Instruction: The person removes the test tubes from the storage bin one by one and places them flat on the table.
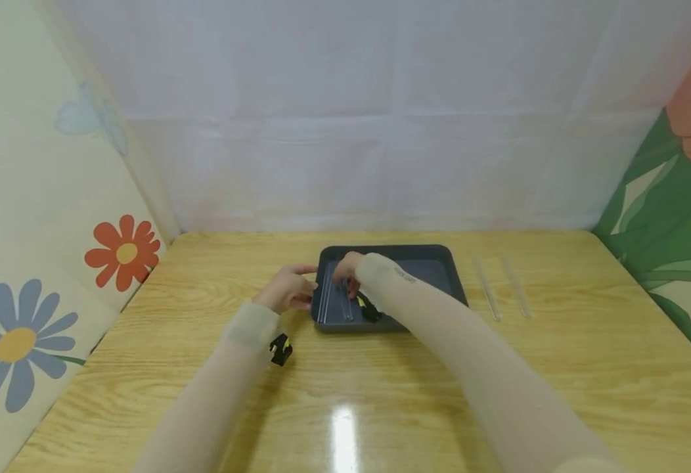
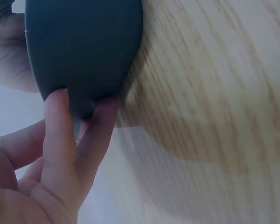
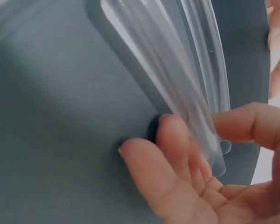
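My right hand [image 1: 350,272] reaches into the dark grey tray [image 1: 458,289]. In the right wrist view its thumb and fingers pinch a clear test tube [image 3: 177,79] near the rounded end. Beside that tube, toward the tray's left wall, lies another clear test tube [image 3: 207,51]. My left hand [image 1: 289,289] is at the tray's left end. Its extended fingers [image 2: 58,126] touch the outer wall there, as the left wrist view shows.
Two more clear tubes, one nearer [image 1: 489,290] and one farther right [image 1: 517,287], lie on the wooden table [image 1: 381,394] to the right of the tray. A white cloth [image 1: 345,131] hangs behind the table, with flower-patterned panels on both sides.
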`<state>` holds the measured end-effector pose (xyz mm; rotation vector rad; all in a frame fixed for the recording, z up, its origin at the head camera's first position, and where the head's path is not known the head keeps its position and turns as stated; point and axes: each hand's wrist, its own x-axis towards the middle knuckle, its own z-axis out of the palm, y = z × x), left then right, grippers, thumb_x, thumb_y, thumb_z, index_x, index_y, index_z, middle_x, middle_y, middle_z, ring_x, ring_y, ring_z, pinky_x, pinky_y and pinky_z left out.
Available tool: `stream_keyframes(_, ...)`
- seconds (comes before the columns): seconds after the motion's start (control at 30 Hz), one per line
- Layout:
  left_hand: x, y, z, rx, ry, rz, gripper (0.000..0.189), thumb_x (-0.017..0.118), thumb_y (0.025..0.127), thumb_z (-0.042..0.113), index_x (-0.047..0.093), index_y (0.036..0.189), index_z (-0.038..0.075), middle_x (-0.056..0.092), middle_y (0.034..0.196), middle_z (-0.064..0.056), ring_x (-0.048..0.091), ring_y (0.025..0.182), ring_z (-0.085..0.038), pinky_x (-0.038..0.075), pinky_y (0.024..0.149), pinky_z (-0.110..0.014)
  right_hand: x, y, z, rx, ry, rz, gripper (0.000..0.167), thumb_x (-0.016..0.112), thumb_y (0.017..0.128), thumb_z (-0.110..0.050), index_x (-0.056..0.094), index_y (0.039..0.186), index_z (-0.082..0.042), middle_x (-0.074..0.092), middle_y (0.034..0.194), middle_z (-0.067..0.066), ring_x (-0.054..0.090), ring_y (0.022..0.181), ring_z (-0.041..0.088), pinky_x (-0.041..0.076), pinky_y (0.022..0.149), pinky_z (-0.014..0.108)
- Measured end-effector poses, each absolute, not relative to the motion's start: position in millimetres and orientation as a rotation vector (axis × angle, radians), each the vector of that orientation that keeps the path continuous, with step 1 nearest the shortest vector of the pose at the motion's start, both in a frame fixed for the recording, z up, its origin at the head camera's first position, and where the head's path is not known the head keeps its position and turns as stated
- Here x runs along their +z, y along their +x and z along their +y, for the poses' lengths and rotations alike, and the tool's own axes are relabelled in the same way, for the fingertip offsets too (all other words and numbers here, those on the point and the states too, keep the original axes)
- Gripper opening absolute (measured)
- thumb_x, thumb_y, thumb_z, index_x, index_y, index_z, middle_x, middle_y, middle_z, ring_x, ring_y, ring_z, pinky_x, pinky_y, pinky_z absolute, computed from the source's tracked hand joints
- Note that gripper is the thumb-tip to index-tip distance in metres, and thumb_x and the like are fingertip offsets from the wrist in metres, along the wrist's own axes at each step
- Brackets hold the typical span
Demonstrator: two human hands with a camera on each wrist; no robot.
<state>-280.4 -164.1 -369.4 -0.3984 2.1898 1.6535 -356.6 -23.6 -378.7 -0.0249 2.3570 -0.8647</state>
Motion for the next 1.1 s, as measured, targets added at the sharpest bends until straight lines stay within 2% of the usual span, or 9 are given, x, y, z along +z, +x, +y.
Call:
stream_keyframes(0.13, -368.9, -279.5, -161.5, 1.649, -0.39, 2.19, 0.052, 0.05, 0.097, -0.003, 0.04, 0.148, 0.006, 0.061, 0.111, -0.018, 0.058, 0.066, -0.015, 0.051, 0.053, -0.024, -378.6, -356.0, -18.3, -0.899, -0.025, 2.335, 0.032, 0.055, 0.091, -0.006, 0.059, 0.119, 0.009, 0.058, 0.114, 0.022, 0.057, 0.048, 0.02, 0.052, 0.047, 0.026)
stream_keyframes(0.33, -368.7, -278.7, -159.4, 1.657, -0.388, 2.198, 0.053, 0.049, 0.097, -0.005, 0.039, 0.148, 0.004, 0.06, 0.115, -0.023, 0.06, 0.068, -0.017, 0.051, 0.052, -0.024, -386.4, -365.9, -7.6, -1.005, -0.018, 2.245, 0.033, 0.052, 0.09, -0.013, 0.059, 0.115, 0.009, 0.063, 0.095, 0.024, 0.062, 0.06, 0.029, 0.057, 0.055, 0.036)
stream_keyframes(0.4, -369.3, -278.3, -159.3, 1.658, -0.391, 2.204, 0.053, 0.049, 0.096, -0.006, 0.039, 0.147, 0.003, 0.06, 0.113, -0.022, 0.06, 0.068, -0.017, 0.05, 0.052, -0.024, -385.3, -366.3, -2.3, -1.035, -0.019, 2.2, 0.038, 0.05, 0.092, -0.015, 0.057, 0.121, 0.008, 0.064, 0.095, 0.027, 0.065, 0.072, 0.033, 0.058, 0.061, 0.04)
stream_keyframes(0.5, -370.1, -277.9, -159.1, 1.659, -0.402, 2.211, 0.053, 0.049, 0.096, -0.007, 0.04, 0.147, 0.003, 0.06, 0.111, -0.02, 0.058, 0.068, -0.017, 0.05, 0.051, -0.023, -374.3, -359.6, 6.6, -1.121, 0.007, 2.114, 0.046, 0.046, 0.096, -0.016, 0.046, 0.136, 0.007, 0.06, 0.111, 0.03, 0.063, 0.093, 0.038, 0.057, 0.073, 0.045)
stream_keyframes(0.57, -370.2, -277.8, -158.5, 1.655, -0.402, 2.214, 0.052, 0.049, 0.096, -0.006, 0.04, 0.147, 0.002, 0.06, 0.111, -0.021, 0.059, 0.069, -0.017, 0.05, 0.051, -0.024, -365.8, -353.8, 13.7, -1.194, 0.042, 2.053, 0.049, 0.044, 0.098, -0.016, 0.04, 0.142, 0.005, 0.056, 0.118, 0.029, 0.06, 0.098, 0.038, 0.056, 0.076, 0.047)
stream_keyframes(0.63, -370.2, -277.9, -158.3, 1.653, -0.399, 2.216, 0.052, 0.049, 0.096, -0.006, 0.04, 0.147, 0.003, 0.06, 0.114, -0.022, 0.059, 0.07, -0.018, 0.05, 0.052, -0.024, -359.3, -349.6, 20.8, -1.261, 0.08, 2.005, 0.048, 0.043, 0.099, -0.015, 0.039, 0.143, 0.004, 0.055, 0.117, 0.027, 0.059, 0.092, 0.034, 0.057, 0.071, 0.045)
stream_keyframes(0.8, -369.7, -277.9, -160.2, 1.643, -0.38, 2.225, 0.052, 0.048, 0.097, -0.006, 0.039, 0.147, 0.002, 0.058, 0.12, -0.025, 0.06, 0.072, -0.019, 0.05, 0.052, -0.024, -353.3, -346.7, 37.6, -1.356, 0.089, 1.961, 0.048, 0.041, 0.101, -0.016, 0.034, 0.144, 0.003, 0.055, 0.102, 0.02, 0.057, 0.069, 0.022, 0.053, 0.052, 0.033)
stream_keyframes(0.97, -369.8, -278.0, -163.2, 1.637, -0.374, 2.221, 0.053, 0.048, 0.097, -0.006, 0.037, 0.148, 0.002, 0.059, 0.117, -0.025, 0.059, 0.069, -0.017, 0.051, 0.053, -0.024, -347.7, -344.0, 52.1, -1.412, 0.021, 1.959, 0.054, 0.041, 0.101, -0.01, 0.022, 0.15, 0.001, 0.053, 0.108, 0.021, 0.058, 0.07, 0.022, 0.055, 0.054, 0.033)
stream_keyframes(1.1, -369.6, -278.9, -164.1, 1.643, -0.377, 2.217, 0.053, 0.049, 0.096, -0.006, 0.038, 0.148, 0.002, 0.06, 0.111, -0.021, 0.06, 0.066, -0.016, 0.051, 0.053, -0.024, -346.0, -344.1, 62.7, -1.466, -0.02, 1.935, 0.054, 0.04, 0.098, -0.003, 0.025, 0.15, -0.001, 0.053, 0.097, 0.017, 0.057, 0.069, 0.021, 0.056, 0.057, 0.034)
